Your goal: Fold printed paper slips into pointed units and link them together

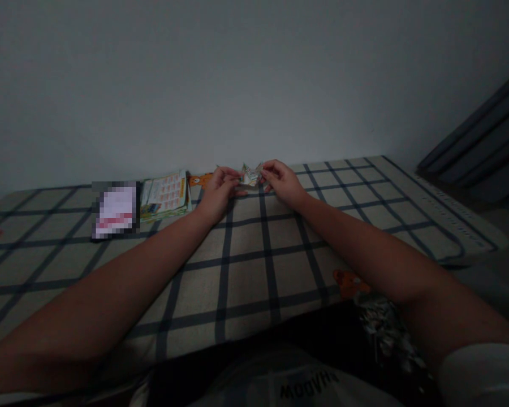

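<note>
Both my arms reach far forward over a checked cloth (pixel 246 265). My left hand (pixel 220 186) and my right hand (pixel 282 180) pinch a small folded piece of printed paper (pixel 251 174) between them, each gripping one side. The paper is held just above the cloth near the wall. Its folds stick up in small points.
A stack of printed colourful papers (pixel 165 195) lies left of my hands. Beside it sits a blurred-out pale rectangle (pixel 115 210). A pile of small folded paper pieces (pixel 385 328) rests near my right elbow. A dark slatted object (pixel 483 152) stands at the right.
</note>
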A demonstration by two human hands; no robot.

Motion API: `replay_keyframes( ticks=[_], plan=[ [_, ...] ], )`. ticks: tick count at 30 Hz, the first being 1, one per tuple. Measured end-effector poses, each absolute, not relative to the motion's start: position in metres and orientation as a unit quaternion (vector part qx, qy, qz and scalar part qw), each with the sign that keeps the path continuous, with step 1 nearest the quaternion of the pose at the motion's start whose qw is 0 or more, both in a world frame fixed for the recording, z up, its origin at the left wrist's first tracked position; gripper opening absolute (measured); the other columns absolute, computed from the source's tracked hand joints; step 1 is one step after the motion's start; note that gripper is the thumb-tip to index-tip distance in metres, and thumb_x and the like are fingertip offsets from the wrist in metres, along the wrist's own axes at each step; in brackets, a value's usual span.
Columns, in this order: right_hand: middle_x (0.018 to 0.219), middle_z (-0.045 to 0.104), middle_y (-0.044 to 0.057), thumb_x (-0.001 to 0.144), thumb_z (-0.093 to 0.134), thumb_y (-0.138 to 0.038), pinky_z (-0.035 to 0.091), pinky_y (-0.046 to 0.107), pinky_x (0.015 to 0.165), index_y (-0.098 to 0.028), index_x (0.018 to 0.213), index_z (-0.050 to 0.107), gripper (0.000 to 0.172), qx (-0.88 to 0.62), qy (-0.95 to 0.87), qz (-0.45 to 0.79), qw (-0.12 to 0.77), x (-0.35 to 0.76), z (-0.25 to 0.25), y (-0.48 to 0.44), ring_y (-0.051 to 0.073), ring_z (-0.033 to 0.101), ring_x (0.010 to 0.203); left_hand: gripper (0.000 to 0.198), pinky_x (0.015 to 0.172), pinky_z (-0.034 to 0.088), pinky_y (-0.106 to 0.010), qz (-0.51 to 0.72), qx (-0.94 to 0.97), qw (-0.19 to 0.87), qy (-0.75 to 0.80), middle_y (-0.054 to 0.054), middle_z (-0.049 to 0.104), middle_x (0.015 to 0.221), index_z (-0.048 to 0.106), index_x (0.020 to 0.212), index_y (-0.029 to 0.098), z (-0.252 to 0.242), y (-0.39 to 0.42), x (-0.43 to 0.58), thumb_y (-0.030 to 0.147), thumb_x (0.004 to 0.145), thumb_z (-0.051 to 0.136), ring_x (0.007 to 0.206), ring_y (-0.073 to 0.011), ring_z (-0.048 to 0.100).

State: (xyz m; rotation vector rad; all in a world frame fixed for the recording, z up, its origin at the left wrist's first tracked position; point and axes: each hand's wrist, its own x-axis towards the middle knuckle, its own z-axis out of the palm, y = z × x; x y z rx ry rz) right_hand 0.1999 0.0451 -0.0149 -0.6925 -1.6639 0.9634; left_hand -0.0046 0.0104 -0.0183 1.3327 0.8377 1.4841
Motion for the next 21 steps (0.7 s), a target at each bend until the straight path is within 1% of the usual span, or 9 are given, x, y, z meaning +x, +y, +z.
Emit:
replay_keyframes(
  ticks=[2, 5, 7, 10, 13, 17, 21],
  plan=[
    [0.094, 0.067, 0.003, 0.094, 0.069, -0.038, 0.053, 0.022, 0.057, -0.022, 0.103, 0.064, 0.019, -0.281, -0.719, 0.381, 0.509, 0.2, -0.014, 0.042, 0.015, 0.065, 0.081, 0.031, 0.066, 0.064, -0.028, 0.594, 0.543, 0.473, 0.357, -0.001, 0.071, 0.101, 0.056, 0.099, 0.024, -0.018, 0.011, -0.005, 0.022, 0.074, 0.074, 0.087, -0.0171, 0.071],
    [0.101, 0.069, 0.005, 0.094, 0.068, -0.036, 0.056, 0.025, 0.062, -0.021, 0.104, 0.069, 0.018, -0.279, -0.752, 0.351, 0.483, 0.2, -0.01, 0.035, 0.015, 0.064, 0.08, 0.034, 0.066, 0.064, -0.029, 0.578, 0.561, 0.46, 0.373, 0.0, 0.068, 0.093, 0.057, 0.105, 0.025, -0.018, 0.012, -0.005, 0.022, 0.074, 0.071, 0.081, -0.0166, 0.07],
    [0.102, 0.07, 0.006, 0.094, 0.068, -0.037, 0.056, 0.026, 0.063, -0.021, 0.103, 0.07, 0.018, -0.286, -0.757, 0.343, 0.476, 0.2, -0.008, 0.032, 0.016, 0.063, 0.082, 0.036, 0.068, 0.064, -0.031, 0.569, 0.579, 0.45, 0.372, 0.001, 0.066, 0.09, 0.056, 0.108, 0.025, -0.018, 0.011, -0.004, 0.023, 0.075, 0.072, 0.08, -0.0164, 0.07],
    [0.101, 0.07, 0.005, 0.093, 0.069, -0.037, 0.056, 0.025, 0.062, -0.022, 0.104, 0.07, 0.018, -0.29, -0.746, 0.352, 0.484, 0.2, -0.007, 0.032, 0.017, 0.064, 0.084, 0.039, 0.069, 0.064, -0.03, 0.564, 0.593, 0.445, 0.364, 0.001, 0.067, 0.09, 0.057, 0.11, 0.025, -0.017, 0.01, -0.004, 0.024, 0.076, 0.075, 0.08, -0.0155, 0.07],
    [0.099, 0.07, 0.005, 0.093, 0.069, -0.036, 0.056, 0.025, 0.062, -0.022, 0.103, 0.069, 0.018, -0.284, -0.747, 0.358, 0.484, 0.2, -0.007, 0.031, 0.017, 0.064, 0.085, 0.042, 0.069, 0.063, -0.028, 0.564, 0.594, 0.445, 0.363, 0.003, 0.067, 0.087, 0.058, 0.11, 0.024, -0.016, 0.009, -0.004, 0.024, 0.074, 0.08, 0.075, -0.0136, 0.068],
    [0.098, 0.069, 0.005, 0.094, 0.066, -0.035, 0.057, 0.027, 0.065, -0.022, 0.103, 0.069, 0.016, -0.275, -0.76, 0.349, 0.474, 0.2, -0.008, 0.03, 0.017, 0.066, 0.085, 0.043, 0.071, 0.061, -0.028, 0.565, 0.598, 0.441, 0.359, 0.004, 0.065, 0.083, 0.058, 0.107, 0.023, -0.016, 0.01, -0.005, 0.026, 0.073, 0.084, 0.071, -0.0119, 0.067],
    [0.095, 0.067, 0.004, 0.095, 0.065, -0.035, 0.056, 0.026, 0.063, -0.021, 0.104, 0.065, 0.017, -0.268, -0.75, 0.365, 0.483, 0.198, -0.011, 0.032, 0.017, 0.066, 0.083, 0.043, 0.071, 0.059, -0.026, 0.563, 0.595, 0.449, 0.359, 0.004, 0.066, 0.077, 0.059, 0.105, 0.022, -0.017, 0.01, -0.004, 0.025, 0.071, 0.086, 0.068, -0.0114, 0.066]
  ],
)
